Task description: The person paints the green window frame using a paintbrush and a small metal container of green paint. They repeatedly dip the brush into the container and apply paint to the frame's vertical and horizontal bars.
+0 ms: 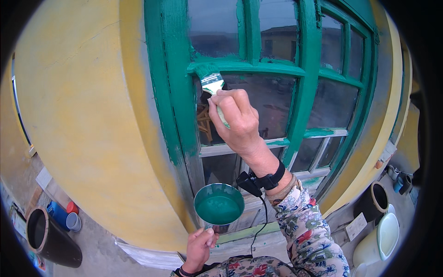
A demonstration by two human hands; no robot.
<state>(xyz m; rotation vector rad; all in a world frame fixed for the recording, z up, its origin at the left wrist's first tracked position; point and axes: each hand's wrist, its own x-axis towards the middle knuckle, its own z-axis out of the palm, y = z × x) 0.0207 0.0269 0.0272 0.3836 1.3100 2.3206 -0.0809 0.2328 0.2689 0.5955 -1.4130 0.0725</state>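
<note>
My right hand (237, 119) grips the pale handle of a flat paintbrush (212, 82). Its green-coated bristles touch the left end of a horizontal bar of a green wooden window frame (280, 69), just below the upper glass panes. Lower down, my left hand (200, 244) holds a metal cup of green paint (219, 207) by its near side; how the fingers grip it is partly hidden. Wet-looking green covers the upper frame, while the lower bars show bare, greyish wood with some green patches. Green smears mark the edges of the glass.
A yellow wall (93, 131) curves along the left. On the ground stand a dark jar (57, 239) and a blue container (57, 214) at left, and another dark jar (372, 202) and a pale bin (377, 239) at right. A black cable (264, 221) hangs from my right wrist.
</note>
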